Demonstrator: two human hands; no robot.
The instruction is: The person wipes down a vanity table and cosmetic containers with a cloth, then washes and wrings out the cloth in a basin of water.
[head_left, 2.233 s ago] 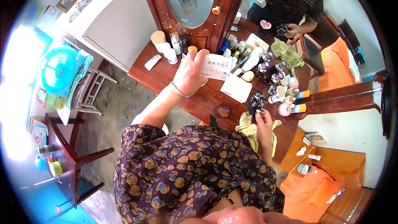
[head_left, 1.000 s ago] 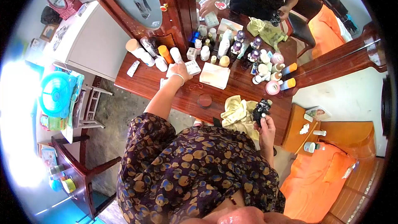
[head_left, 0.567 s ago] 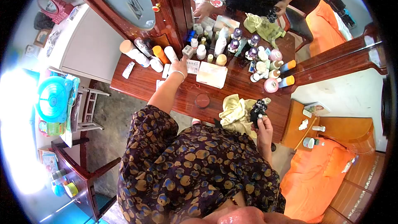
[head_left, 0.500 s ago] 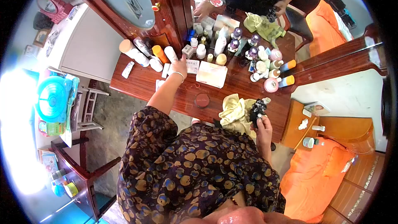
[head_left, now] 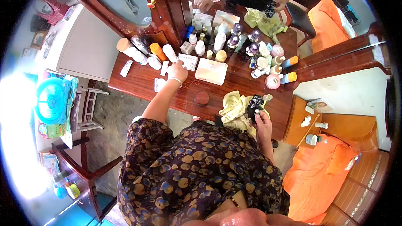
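Crowded with bottles, the wooden surface (head_left: 138,83) carries a white box (head_left: 187,61) lying flat, long axis toward 3 o'clock. It is touched at 7 o'clock by the left hand (head_left: 177,71), grip half-curled. A black ornament (head_left: 253,103) is pinched by the right hand (head_left: 263,119).
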